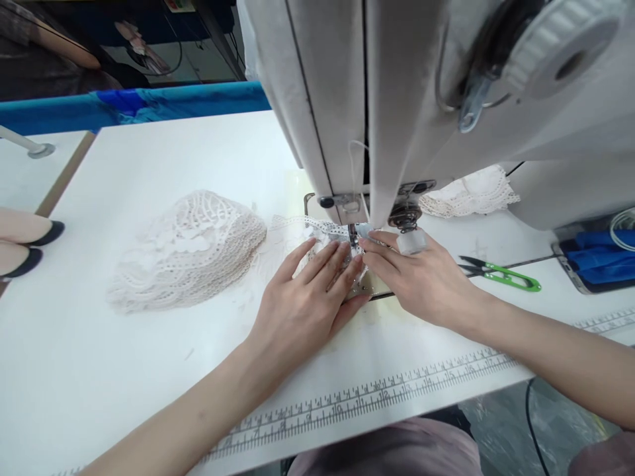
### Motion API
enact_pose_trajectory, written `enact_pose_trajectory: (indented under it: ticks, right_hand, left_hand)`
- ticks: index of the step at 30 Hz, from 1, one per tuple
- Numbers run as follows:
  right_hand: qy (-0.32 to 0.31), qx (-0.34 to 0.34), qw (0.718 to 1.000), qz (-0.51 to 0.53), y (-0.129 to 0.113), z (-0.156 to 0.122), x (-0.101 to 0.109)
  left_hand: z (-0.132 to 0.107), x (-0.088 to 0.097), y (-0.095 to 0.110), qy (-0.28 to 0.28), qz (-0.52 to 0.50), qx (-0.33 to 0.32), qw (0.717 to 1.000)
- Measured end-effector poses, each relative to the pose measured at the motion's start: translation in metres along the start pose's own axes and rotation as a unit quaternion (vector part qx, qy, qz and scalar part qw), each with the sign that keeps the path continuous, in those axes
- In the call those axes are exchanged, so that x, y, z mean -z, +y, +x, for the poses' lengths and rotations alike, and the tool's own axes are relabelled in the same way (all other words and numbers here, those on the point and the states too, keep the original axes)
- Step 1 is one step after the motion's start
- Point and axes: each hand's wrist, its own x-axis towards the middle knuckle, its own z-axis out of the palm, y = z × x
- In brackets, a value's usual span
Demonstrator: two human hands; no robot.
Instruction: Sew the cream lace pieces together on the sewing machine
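Observation:
My left hand [310,291] lies flat with its fingers stretched out, pressing a white piece of lace [322,228] onto the sewing machine's bed. Close against the other side of the presser foot [352,235], my right hand [417,271] has its fingertips drawn together on the lace edge. Both sets of fingertips are very near the needle area, and the lace under them is partly hidden. A heap of white lace [198,254] spreads over the table left of my hands, joined by a thin strip toward the foot.
The sewing machine head [337,99] rises above my hands. Green-handled thread snips [501,272] lie at the right, near a tray with blue cloth [602,258]. More lace [471,192] sits behind my right hand. A printed ruler [357,400] runs along the front edge.

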Motion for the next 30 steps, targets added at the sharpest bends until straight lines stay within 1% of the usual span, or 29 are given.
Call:
enact_pose_trajectory:
  ticks: [6, 11, 14, 17, 20, 22, 24, 26, 28, 30]
  right_hand:
    - [0.0, 0.004, 1.0, -0.002, 0.0, 0.0, 0.0]
    - [0.013, 0.001, 1.0, -0.005, 0.002, 0.0, -0.001]
    - [0.021, -0.002, 1.0, -0.007, 0.003, 0.0, -0.004]
    - [0.043, -0.011, 0.999, -0.009, 0.003, 0.001, -0.006]
    - [0.062, -0.015, 0.998, -0.003, 0.001, 0.004, -0.005]
    - [0.079, -0.009, 0.997, 0.004, 0.0, 0.006, -0.004]
    - [0.114, 0.006, 0.993, 0.005, 0.0, 0.008, -0.005]
    - [0.148, 0.015, 0.989, 0.008, 0.001, 0.009, -0.006]
    - [0.167, -0.005, 0.985, 0.032, 0.002, 0.009, -0.008]
    - [0.171, -0.046, 0.981, 0.077, 0.004, 0.009, -0.009]
  left_hand:
    - [0.001, -0.001, 0.0, 0.003, -0.002, -0.001, 1.0]
    - [0.0, 0.001, -0.001, 0.006, -0.02, -0.002, 1.0]
    - [-0.002, 0.003, -0.004, 0.031, -0.043, -0.014, 0.998]
    - [-0.006, 0.004, -0.007, 0.058, -0.05, -0.036, 0.996]
    - [-0.007, 0.003, -0.009, 0.065, -0.046, -0.054, 0.995]
    - [-0.008, 0.003, -0.008, 0.069, -0.052, -0.051, 0.995]
    - [-0.006, 0.003, -0.007, 0.075, -0.064, -0.038, 0.994]
    - [-0.004, 0.004, -0.006, 0.067, -0.075, -0.008, 0.995]
    - [0.001, 0.006, -0.005, 0.032, -0.085, 0.049, 0.995]
    - [0.008, 0.007, -0.007, -0.017, -0.101, 0.103, 0.989]
